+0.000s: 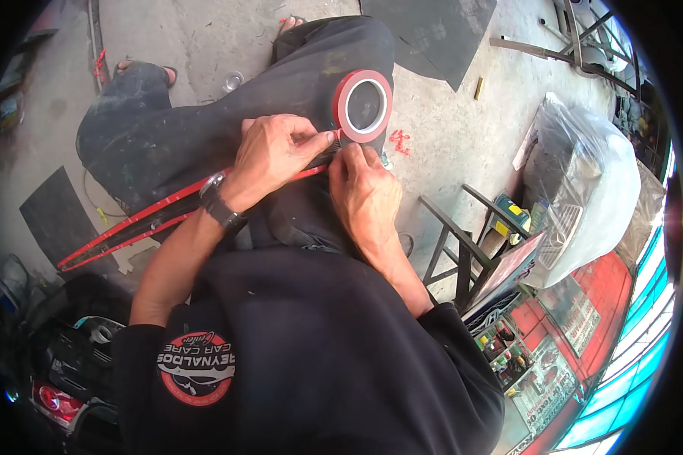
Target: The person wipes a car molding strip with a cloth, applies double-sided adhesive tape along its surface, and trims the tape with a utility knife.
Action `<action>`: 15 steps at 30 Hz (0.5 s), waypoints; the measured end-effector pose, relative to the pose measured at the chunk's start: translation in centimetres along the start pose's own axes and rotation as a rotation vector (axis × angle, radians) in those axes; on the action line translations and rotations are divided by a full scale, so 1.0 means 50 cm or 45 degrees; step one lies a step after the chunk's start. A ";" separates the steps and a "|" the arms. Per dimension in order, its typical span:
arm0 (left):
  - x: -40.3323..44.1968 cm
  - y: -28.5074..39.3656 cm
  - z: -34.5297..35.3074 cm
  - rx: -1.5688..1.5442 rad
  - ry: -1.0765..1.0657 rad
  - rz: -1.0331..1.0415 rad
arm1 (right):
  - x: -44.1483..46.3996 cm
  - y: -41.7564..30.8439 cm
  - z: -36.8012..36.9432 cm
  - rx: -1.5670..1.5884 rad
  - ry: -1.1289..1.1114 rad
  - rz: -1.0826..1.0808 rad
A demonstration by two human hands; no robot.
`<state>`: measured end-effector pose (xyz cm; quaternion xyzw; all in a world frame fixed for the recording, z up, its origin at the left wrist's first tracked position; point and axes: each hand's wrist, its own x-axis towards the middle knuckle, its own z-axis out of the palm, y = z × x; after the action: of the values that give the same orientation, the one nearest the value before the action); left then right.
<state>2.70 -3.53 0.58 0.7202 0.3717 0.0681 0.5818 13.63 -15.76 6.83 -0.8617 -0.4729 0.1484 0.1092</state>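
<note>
A long, dark, curved trim strip (126,234) lies across my lap, its edges lined with red-backed tape. One end reaches out to the left; the other is between my hands. My left hand (277,152), with a dark watch on its wrist, is closed, thumb and fingers pinching the red tape over the strip near that end. Close beside it, my right hand (366,188) has its fingers curled and pressed together at the strip's end; the fingertips are partly hidden. A roll of red tape (341,106) rests on my dark trousers (228,125), just beyond both hands.
Dark sheets (432,34) lie on the concrete floor (197,38). To the right stand a dark metal frame (463,235) and a plastic-wrapped car part (584,174). A red tail light (59,402) shows at lower left, and a small tool tray (502,353) at lower right.
</note>
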 end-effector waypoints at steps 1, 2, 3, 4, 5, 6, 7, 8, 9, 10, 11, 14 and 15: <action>-0.001 -0.002 0.000 -0.015 -0.015 -0.030 | 0.000 0.001 0.000 -0.003 -0.005 -0.004; 0.000 -0.003 0.001 -0.030 -0.030 -0.060 | 0.001 0.000 0.000 0.000 -0.010 -0.003; 0.000 -0.005 0.002 -0.025 -0.024 -0.048 | 0.002 -0.001 -0.001 0.002 -0.016 -0.002; 0.000 -0.006 0.003 -0.020 -0.017 -0.035 | 0.003 -0.002 -0.002 0.003 -0.021 0.000; 0.001 -0.007 0.004 -0.015 -0.010 -0.023 | 0.004 -0.002 -0.002 -0.018 -0.022 -0.015; 0.001 -0.006 0.005 -0.010 -0.005 -0.013 | 0.005 -0.002 -0.001 -0.040 -0.024 -0.030; 0.001 -0.005 0.005 -0.005 0.000 -0.005 | 0.005 -0.003 0.000 -0.060 -0.027 -0.045; 0.000 -0.004 0.006 0.001 0.006 0.003 | 0.006 -0.004 0.001 -0.063 -0.027 -0.041; -0.001 -0.004 0.007 -0.001 0.013 0.006 | 0.007 -0.007 0.003 -0.066 -0.028 -0.035; -0.001 -0.005 0.008 -0.003 0.020 0.009 | 0.007 -0.008 0.004 -0.068 -0.028 -0.030; -0.001 -0.006 0.008 -0.004 0.027 0.013 | 0.007 -0.008 0.004 -0.073 -0.039 -0.018; -0.002 -0.012 0.015 0.004 0.040 0.014 | 0.005 -0.008 0.006 -0.081 -0.072 0.008; -0.004 -0.013 0.017 0.012 0.033 0.009 | 0.000 -0.006 0.007 -0.081 -0.088 0.015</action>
<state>2.72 -4.30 -0.22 0.7231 0.3771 0.0777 0.5735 13.28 -15.57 6.58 -0.8618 -0.4759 0.1635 0.0646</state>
